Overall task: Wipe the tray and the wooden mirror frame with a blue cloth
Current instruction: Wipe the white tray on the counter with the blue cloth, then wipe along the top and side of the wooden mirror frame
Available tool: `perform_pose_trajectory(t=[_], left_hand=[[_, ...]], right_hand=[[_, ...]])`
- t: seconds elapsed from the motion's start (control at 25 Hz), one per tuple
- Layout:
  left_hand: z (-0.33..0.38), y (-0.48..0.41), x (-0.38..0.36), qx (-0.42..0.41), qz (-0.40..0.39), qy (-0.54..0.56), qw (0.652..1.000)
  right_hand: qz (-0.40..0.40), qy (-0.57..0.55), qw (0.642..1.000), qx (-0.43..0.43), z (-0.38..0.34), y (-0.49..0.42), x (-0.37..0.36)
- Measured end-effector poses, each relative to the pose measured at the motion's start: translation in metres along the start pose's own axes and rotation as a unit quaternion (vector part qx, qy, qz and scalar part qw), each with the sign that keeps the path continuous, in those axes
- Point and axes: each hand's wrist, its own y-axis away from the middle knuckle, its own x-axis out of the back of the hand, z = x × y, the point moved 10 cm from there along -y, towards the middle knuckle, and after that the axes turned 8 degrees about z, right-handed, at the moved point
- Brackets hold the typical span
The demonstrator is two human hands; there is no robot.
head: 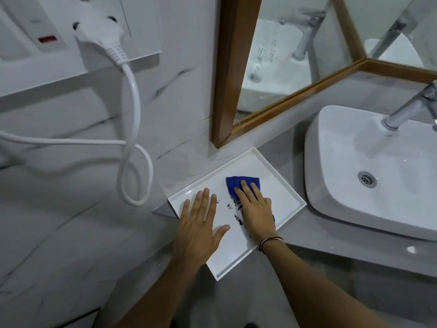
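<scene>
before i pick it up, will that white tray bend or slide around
Probably stiff: the tray lies flat with straight, even rims. Likely light, being shallow and thin-walled. It may slide on the smooth counter; the left hand pressed flat on it looks like bracing.

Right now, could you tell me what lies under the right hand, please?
The blue cloth, pressed flat on the white tray by the right hand. Dark smudges show beside it; any under the cloth or hand are covered.
</scene>
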Motion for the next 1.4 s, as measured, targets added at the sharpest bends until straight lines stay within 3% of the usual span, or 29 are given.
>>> perform_pose_trajectory(t=[0.24, 0.44, 0.6, 0.72, 1.04, 1.24, 1.4], left_hand=[[-0.001, -0.002, 0.053, 0.005, 0.033, -0.012, 0.999], [0.022, 0.000, 0.171, -0.025, 0.146, 0.009, 0.989], [0.046, 0.005, 0.327, -0.049, 0.334, 0.002, 0.941], [0.051, -0.008, 0.440, -0.030, 0.408, 0.011, 0.912], [0.060, -0.031, 0.683, -0.038, 0.564, -0.049, 0.823], [0.065, -0.019, 0.836, -0.062, 0.606, -0.124, 0.783], [0.068, -0.008, 0.937, -0.064, 0.601, -0.198, 0.772]], right_hand=[[0.048, -0.034, 0.998, 0.009, -0.015, 0.020, 0.047], [0.194, -0.034, 0.980, 0.023, -0.040, 0.025, 0.173], [0.374, -0.049, 0.925, 0.048, -0.054, 0.022, 0.338], [0.476, -0.067, 0.875, 0.065, -0.060, 0.021, 0.455], [0.604, -0.100, 0.781, 0.126, -0.087, 0.027, 0.675], [0.670, -0.127, 0.715, 0.154, -0.114, 0.025, 0.781], [0.713, -0.177, 0.660, 0.157, -0.126, 0.012, 0.839]])
